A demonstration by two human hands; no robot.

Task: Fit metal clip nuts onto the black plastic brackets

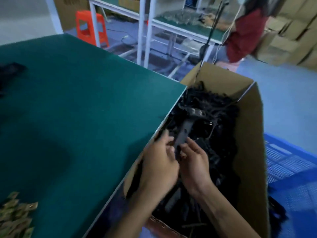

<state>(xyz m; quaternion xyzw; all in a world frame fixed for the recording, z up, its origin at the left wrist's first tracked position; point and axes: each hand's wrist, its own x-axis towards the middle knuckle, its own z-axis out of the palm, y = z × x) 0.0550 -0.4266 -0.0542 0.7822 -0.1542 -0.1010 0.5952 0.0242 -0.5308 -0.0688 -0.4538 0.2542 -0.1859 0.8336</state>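
Note:
Both my hands reach into a cardboard box (247,134) that stands beside the green table (77,109). The box is full of black plastic brackets (214,107). My left hand (159,162) and my right hand (193,162) together grip one long black bracket (184,129), which sticks up and away from my fingers above the pile. A heap of brass-coloured metal clip nuts (15,219) lies on the table's near left corner, far from both hands.
A few dark brackets (10,71) lie at the table's left edge. A blue plastic crate (288,169) sits on the floor right of the box. Behind are white-framed workbenches (144,31), an orange stool (91,26), stacked cartons (295,31) and a person in a red top (245,35).

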